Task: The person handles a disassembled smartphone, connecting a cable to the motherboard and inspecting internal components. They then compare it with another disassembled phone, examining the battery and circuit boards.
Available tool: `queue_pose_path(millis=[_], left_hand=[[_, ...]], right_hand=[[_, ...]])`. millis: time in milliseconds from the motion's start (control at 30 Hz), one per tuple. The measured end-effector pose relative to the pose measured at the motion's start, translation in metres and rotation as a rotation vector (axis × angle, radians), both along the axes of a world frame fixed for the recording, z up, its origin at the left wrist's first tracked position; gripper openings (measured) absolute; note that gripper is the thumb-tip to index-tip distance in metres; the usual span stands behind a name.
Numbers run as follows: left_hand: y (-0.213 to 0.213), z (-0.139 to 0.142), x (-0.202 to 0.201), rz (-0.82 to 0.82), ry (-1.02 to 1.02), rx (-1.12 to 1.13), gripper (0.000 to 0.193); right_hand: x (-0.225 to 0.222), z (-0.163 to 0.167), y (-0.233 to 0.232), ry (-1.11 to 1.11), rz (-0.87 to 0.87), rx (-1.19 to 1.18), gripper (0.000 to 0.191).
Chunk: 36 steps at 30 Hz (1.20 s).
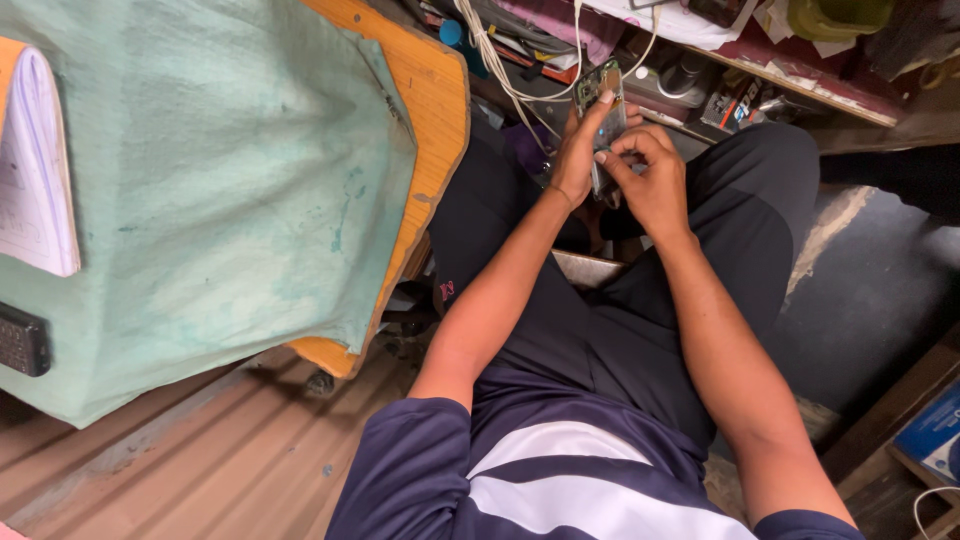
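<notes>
Opened phone [604, 100] gripped in left hand [580, 150]; right hand [650, 175] pinching its lower edge.

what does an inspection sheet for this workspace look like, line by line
surface: wooden table at the person's left, mostly covered by a stained green cloth
job's things: opened phone with bare circuit board showing, held upright above the lap
clutter: white notepad and dark calculator on the cloth; shelf ahead packed with small parts and papers
grippers: left hand grips the phone from behind, fingertip near its top; right hand pinches at the phone's lower part
cables: white cables hang from the shelf area beside the phone
surroundings: ribbed brown floor, blue box at lower right, dark wall to the right
</notes>
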<state>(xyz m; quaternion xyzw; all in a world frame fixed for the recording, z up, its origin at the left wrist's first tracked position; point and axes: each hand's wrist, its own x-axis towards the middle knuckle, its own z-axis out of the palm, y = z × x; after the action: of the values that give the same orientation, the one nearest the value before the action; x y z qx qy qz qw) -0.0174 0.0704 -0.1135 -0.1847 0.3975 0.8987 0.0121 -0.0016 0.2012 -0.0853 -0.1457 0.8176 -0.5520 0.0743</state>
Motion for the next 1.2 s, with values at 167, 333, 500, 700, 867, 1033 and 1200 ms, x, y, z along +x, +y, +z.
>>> queue_pose_path(millis=[167, 333, 500, 700, 867, 1033, 1200], left_hand=[[-0.001, 0.001, 0.0, 0.022, -0.067, -0.128, 0.062], [-0.002, -0.002, -0.001, 0.04, -0.147, -0.276, 0.068], [-0.003, -0.003, -0.003, 0.048, -0.106, -0.163, 0.062], [-0.006, 0.002, -0.003, 0.023, -0.123, -0.044, 0.056], [-0.006, 0.001, -0.003, 0.024, -0.119, -0.015, 0.055], [-0.007, -0.003, -0.005, -0.031, -0.112, 0.021, 0.064], [-0.011, -0.005, -0.004, -0.096, -0.175, -0.026, 0.071]], right_hand=[[0.0, 0.0, -0.002, 0.043, -0.001, 0.011, 0.014], [0.0, 0.0, -0.003, -0.004, 0.019, -0.07, 0.013], [-0.001, 0.003, -0.003, -0.118, 0.016, -0.106, 0.013], [-0.001, 0.004, -0.002, -0.16, 0.004, -0.14, 0.015], [-0.002, 0.001, -0.002, -0.203, -0.026, -0.151, 0.015], [-0.007, -0.006, 0.0, -0.199, -0.02, -0.239, 0.014], [-0.008, -0.012, 0.002, -0.311, -0.045, -0.299, 0.013]])
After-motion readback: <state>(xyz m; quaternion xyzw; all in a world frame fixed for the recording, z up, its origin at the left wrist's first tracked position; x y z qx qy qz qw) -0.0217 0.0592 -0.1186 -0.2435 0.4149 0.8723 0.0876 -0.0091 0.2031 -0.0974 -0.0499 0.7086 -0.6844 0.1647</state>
